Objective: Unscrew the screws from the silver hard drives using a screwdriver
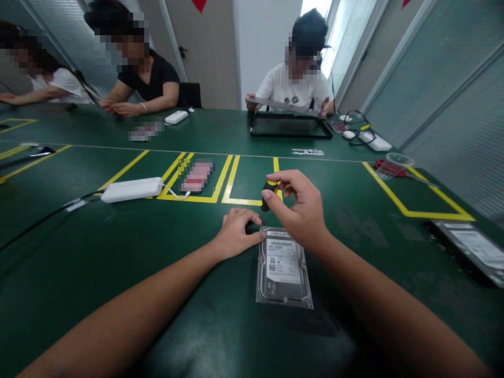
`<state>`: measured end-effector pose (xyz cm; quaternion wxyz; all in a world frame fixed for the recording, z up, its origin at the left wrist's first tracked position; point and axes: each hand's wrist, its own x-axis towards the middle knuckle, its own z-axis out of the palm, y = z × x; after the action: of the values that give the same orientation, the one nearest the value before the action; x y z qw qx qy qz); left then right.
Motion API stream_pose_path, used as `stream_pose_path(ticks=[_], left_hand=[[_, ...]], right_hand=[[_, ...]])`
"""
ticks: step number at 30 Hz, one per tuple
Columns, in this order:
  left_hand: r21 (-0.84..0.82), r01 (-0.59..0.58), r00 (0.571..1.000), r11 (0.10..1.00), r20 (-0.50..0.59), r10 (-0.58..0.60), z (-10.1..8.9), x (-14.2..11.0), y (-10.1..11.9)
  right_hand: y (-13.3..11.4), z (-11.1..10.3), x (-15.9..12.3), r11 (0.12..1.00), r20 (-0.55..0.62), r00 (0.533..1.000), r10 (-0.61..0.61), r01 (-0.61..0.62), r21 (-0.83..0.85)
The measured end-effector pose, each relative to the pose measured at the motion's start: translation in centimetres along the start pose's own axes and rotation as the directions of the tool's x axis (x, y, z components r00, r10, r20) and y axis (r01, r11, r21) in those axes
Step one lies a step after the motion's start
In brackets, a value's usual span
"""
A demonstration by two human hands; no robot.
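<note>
A silver hard drive [282,268] with a white label lies flat on the green table in front of me. My right hand [303,207] grips a small black and yellow screwdriver [268,197] between thumb and fingers. The screwdriver stands nearly upright, its thin shaft pointing down at the drive's far left corner. At that same corner is my left hand [237,233], thumb and forefinger curled in and touching the drive's edge beside the shaft. Whatever lies right under the tip is too small to make out.
Another hard drive [476,247] lies at the right. A white power strip [132,189] and a pink phone [198,176] are at the left. A clear plastic cup [398,164] stands back right. Across the green table [189,325], a person handles a panel above a black frame [291,135].
</note>
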<state>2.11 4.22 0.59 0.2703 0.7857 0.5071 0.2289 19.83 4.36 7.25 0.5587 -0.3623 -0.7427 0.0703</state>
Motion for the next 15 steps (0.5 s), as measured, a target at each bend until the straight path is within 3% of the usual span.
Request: stream_pose_path(ticks=[15], left_hand=[[-0.026,-0.042,0.999,0.999,-0.011,0.042,-0.04,0.05,-0.65]], right_hand=[[-0.08,0.39,-0.32,0.995,0.021,0.995,0.097,-0.096,-0.037]])
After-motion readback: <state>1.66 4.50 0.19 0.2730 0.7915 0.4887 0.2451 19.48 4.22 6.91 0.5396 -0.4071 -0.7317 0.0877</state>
